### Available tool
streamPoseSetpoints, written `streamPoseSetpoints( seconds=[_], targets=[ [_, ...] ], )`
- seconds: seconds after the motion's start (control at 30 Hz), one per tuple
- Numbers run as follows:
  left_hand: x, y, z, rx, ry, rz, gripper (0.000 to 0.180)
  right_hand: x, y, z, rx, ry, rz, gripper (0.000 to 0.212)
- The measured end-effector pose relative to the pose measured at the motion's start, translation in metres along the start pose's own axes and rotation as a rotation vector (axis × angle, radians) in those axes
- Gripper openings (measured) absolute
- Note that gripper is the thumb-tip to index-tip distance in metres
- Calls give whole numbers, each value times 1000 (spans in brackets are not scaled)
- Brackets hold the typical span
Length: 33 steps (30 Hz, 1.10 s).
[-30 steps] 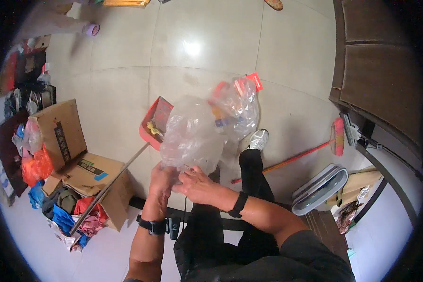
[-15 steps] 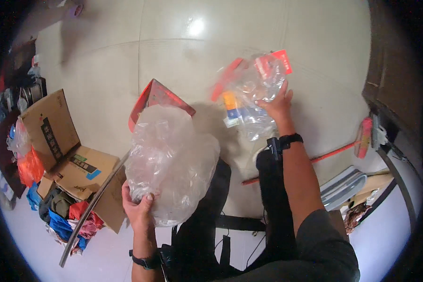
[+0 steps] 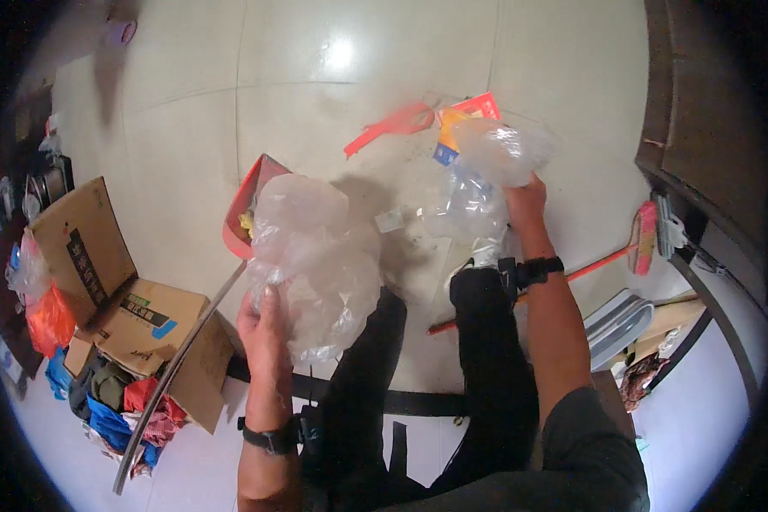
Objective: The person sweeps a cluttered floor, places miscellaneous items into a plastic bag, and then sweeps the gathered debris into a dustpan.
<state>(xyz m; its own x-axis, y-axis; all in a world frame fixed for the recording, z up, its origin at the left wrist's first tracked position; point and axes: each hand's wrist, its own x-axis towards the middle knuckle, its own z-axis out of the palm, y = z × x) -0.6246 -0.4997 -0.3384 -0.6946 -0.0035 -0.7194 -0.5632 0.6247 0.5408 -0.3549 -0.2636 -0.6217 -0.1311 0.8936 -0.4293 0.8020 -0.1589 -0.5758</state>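
A large crumpled clear plastic bag (image 3: pixel 320 264) hangs from my left hand (image 3: pixel 266 333), its thumb and fingers closed on the near left edge. Behind that bag is a red dustpan (image 3: pixel 246 200), partly covered, with a bit of something yellow inside. My right hand (image 3: pixel 526 203) is closed on another clear plastic bag (image 3: pixel 503 149), farther off to the right. More clear plastic (image 3: pixel 474 200) shows just under it. Beside these lie an orange and blue packet (image 3: pixel 449 136), a red card (image 3: pixel 483 104) and a blurred red strip (image 3: pixel 388 126).
A small pale packet (image 3: pixel 390 221) lies on the tiled floor between my hands. At left stand an open cardboard box (image 3: pixel 141 316), piled clothes (image 3: pixel 132 410) and the dustpan's long handle (image 3: pixel 179 367). A red-handled broom (image 3: pixel 644 239) and a grey plastic object (image 3: pixel 619 328) are at right.
My right hand has closed on the clear plastic bag and bunched it away from the packet and card. The left hand's bag is slightly farther away; the red strip has shifted left.
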Motion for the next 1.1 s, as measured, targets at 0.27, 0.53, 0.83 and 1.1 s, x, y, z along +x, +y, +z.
streamPoseSetpoints(
  seconds=[0.27,0.53,0.83,1.1],
  targets=[
    [0,37,35,0,-109,1,31,-79,-24,-121,27,-198,-191,36],
    [16,51,68,102,-125,40,35,-132,-104,-145,124,-250,-515,33],
    [27,55,56,-150,-500,102,40,-95,-166,-116,-15,-316,-1009,31],
    [41,57,36,-43,-354,37,36,-81,-178,-96,-135,-247,-1043,29]
  ],
)
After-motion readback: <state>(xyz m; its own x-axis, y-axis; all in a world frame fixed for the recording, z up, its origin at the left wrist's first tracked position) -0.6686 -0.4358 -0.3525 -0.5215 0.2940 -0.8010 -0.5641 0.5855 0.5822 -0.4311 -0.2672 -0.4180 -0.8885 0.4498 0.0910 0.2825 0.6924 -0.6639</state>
